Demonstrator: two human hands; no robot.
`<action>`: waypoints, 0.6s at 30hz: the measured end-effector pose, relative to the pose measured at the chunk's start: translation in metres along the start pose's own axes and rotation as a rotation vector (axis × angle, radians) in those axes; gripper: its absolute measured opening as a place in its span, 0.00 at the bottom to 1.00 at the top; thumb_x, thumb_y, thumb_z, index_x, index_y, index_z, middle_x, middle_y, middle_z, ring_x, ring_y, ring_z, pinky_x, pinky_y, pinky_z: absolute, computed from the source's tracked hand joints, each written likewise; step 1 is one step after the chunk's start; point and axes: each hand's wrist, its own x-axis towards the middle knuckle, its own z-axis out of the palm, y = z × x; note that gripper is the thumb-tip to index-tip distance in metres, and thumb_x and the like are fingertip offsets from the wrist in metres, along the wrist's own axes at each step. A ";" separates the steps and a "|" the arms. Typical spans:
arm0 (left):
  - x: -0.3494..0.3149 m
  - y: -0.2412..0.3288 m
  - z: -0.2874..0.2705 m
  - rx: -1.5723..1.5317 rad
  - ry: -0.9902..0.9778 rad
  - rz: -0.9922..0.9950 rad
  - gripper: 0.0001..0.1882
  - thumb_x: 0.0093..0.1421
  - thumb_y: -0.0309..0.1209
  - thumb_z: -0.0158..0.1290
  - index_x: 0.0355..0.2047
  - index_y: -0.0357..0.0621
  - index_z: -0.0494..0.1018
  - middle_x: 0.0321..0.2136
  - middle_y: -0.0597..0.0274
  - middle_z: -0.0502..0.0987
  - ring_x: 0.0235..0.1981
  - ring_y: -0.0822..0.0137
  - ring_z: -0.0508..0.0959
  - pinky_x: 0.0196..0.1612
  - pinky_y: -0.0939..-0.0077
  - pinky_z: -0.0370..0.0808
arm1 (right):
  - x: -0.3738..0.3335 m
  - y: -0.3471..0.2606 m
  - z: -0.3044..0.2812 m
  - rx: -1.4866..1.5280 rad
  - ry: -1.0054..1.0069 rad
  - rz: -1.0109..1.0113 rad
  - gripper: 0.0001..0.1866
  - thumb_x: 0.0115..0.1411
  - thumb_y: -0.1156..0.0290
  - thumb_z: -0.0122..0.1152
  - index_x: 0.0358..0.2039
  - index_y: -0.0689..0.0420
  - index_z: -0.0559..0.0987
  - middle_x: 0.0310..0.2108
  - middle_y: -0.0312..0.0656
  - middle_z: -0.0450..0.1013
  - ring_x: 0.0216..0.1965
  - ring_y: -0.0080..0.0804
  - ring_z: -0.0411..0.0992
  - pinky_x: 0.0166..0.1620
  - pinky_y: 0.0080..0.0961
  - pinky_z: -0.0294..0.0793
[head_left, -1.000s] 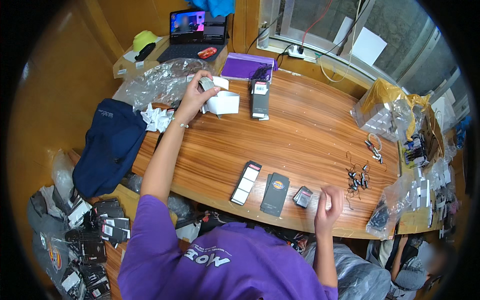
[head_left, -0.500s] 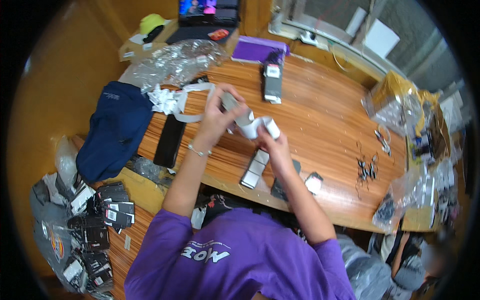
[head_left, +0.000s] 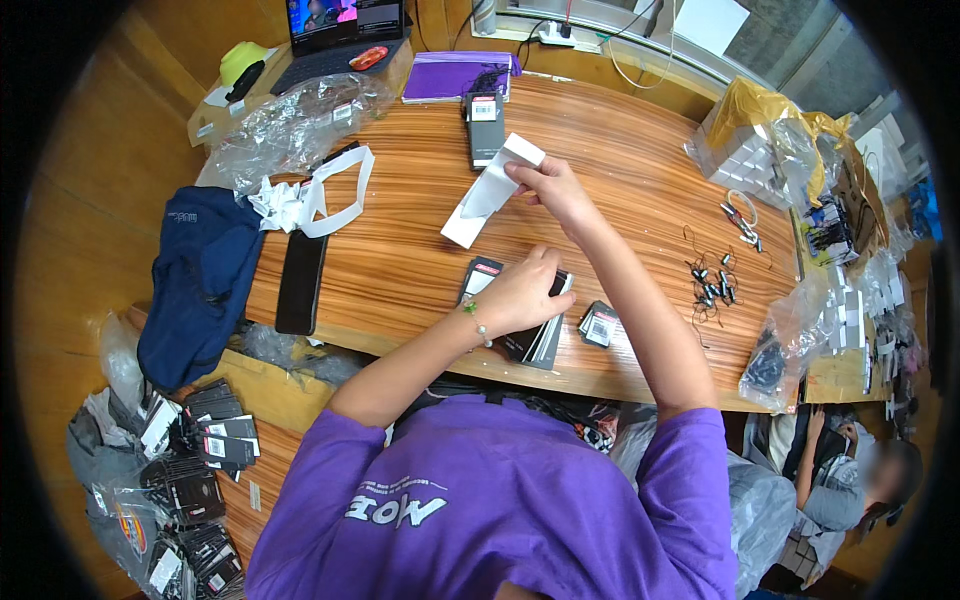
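Note:
My right hand (head_left: 556,192) pinches one end of a white strip of paper (head_left: 482,205), folded over on itself. The strip hangs slanting down to the left, above the wooden table (head_left: 630,160). Lower down, my left hand (head_left: 520,292) curls its fingers and thumb over a stack of dark hang tags (head_left: 540,345) near the front edge. More tags (head_left: 482,272) show past its left side. Just right of it lies a small pile of dark tags with white labels (head_left: 600,325). Part of the stack is hidden under my left palm.
A bundle of grey tags (head_left: 486,130) lies at the back beside a purple pouch (head_left: 450,76). At left are a white looped strip (head_left: 345,205), a black phone (head_left: 301,282) and navy cloth (head_left: 195,270). Black cords (head_left: 712,285) and a plastic-wrapped box (head_left: 745,140) are at right.
My left hand has let go of the white strip and come down onto the hang tags. My right hand has lifted the strip away from the near edge. The head view has shifted.

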 end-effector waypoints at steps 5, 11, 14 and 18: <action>0.007 0.006 0.018 0.314 0.020 0.006 0.25 0.48 0.41 0.53 0.38 0.32 0.66 0.41 0.42 0.66 0.43 0.50 0.66 0.47 0.59 0.65 | -0.003 0.010 -0.001 0.013 -0.025 -0.005 0.12 0.56 0.61 0.58 0.36 0.55 0.77 0.31 0.31 0.73 0.30 0.17 0.67 0.33 0.17 0.66; 0.005 -0.013 0.036 0.401 0.160 0.033 0.25 0.49 0.44 0.53 0.38 0.35 0.68 0.39 0.48 0.66 0.42 0.52 0.64 0.47 0.60 0.62 | -0.003 0.014 0.001 0.049 -0.024 0.039 0.13 0.56 0.62 0.58 0.37 0.56 0.77 0.31 0.32 0.73 0.29 0.17 0.67 0.32 0.17 0.67; 0.007 -0.015 0.036 0.313 0.121 0.019 0.25 0.52 0.46 0.50 0.40 0.36 0.68 0.39 0.48 0.66 0.43 0.51 0.64 0.48 0.60 0.62 | 0.000 0.020 -0.004 0.080 -0.042 0.026 0.13 0.56 0.62 0.57 0.37 0.57 0.77 0.30 0.32 0.72 0.29 0.16 0.67 0.32 0.17 0.68; 0.011 -0.019 0.012 0.073 0.001 -0.060 0.24 0.59 0.46 0.44 0.44 0.36 0.66 0.42 0.46 0.66 0.47 0.50 0.64 0.51 0.61 0.60 | -0.004 0.021 -0.005 0.092 -0.029 0.053 0.14 0.56 0.62 0.57 0.38 0.57 0.76 0.30 0.32 0.72 0.29 0.16 0.66 0.32 0.17 0.68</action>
